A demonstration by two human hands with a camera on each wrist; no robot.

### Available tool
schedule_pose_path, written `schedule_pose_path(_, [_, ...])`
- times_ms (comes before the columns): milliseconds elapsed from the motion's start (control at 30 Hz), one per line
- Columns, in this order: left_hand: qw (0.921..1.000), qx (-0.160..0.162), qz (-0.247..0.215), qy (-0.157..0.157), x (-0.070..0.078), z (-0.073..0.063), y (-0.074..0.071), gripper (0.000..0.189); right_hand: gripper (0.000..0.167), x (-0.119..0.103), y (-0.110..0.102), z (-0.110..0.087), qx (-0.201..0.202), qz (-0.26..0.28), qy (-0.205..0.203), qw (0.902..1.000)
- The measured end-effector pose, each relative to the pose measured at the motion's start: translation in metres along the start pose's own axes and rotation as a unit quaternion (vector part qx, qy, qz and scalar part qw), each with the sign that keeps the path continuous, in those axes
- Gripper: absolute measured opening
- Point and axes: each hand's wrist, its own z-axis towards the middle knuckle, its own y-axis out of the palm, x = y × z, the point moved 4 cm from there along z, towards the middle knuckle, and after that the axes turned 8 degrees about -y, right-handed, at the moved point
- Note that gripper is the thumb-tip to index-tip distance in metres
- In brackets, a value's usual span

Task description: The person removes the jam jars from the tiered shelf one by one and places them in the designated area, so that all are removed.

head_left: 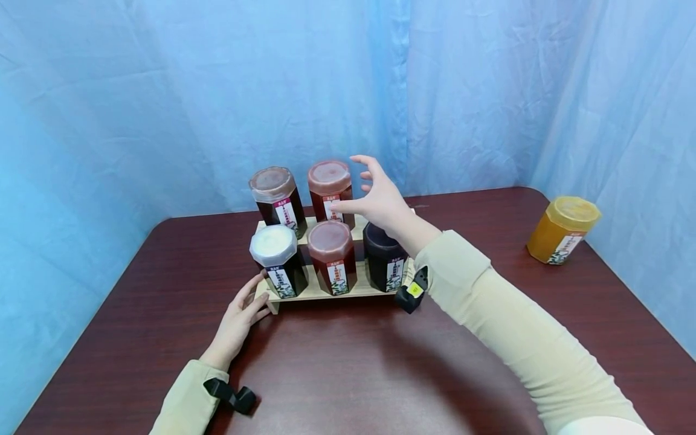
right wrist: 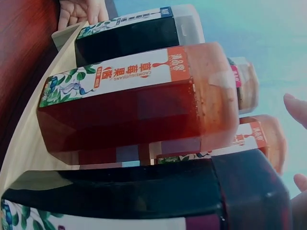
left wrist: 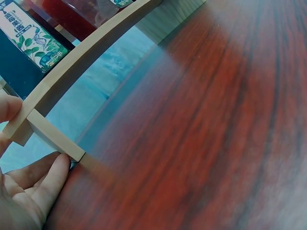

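A two-tier wooden rack (head_left: 321,294) carries several jars. My left hand (head_left: 237,323) holds its front left corner, thumb on the shelf edge and fingers by the short leg (left wrist: 55,134). My right hand (head_left: 383,202) reaches over the rack with thumb and fingers spread, holding nothing. It is nearest the red jar on the back tier (head_left: 330,181); in the right wrist view its fingertips stand apart from that jar. Left of it is a dark jar with a brownish lid (head_left: 280,205). In front stand a white-lidded dark jar (head_left: 278,257), another red jar (right wrist: 129,110) and a black-lidded jar (head_left: 385,260).
A yellow jar (head_left: 562,229) stands alone near the right edge of the dark red wooden table (head_left: 337,362). Light blue curtains (head_left: 272,90) hang behind and at both sides. A black wrist camera (head_left: 413,290) on the right sleeve is close to the black-lidded jar.
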Motion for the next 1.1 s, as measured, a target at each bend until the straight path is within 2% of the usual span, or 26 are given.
schedule_pose_path(300, [1.0,-0.005,-0.002,0.007,0.003,-0.001,0.002,0.058,0.094,0.001,0.009,0.007,-0.006,-0.032,-0.024,0.9992])
schedule_pose_path(533, [1.0,0.001,0.0,0.002,0.0,-0.001,0.0,0.058,0.096,0.001,0.016,0.012,-0.015,-0.056,-0.037,0.9977])
schedule_pose_path(867, [1.0,-0.001,0.001,0.006,0.003,-0.002,0.001,0.059,0.088,0.003,0.022,0.018,-0.014,-0.034,-0.064,0.9973])
schedule_pose_path(1100, [1.0,0.0,0.005,0.007,0.005,-0.002,0.001,0.058,0.085,0.002,0.023,0.021,-0.011,-0.087,-0.074,0.9934])
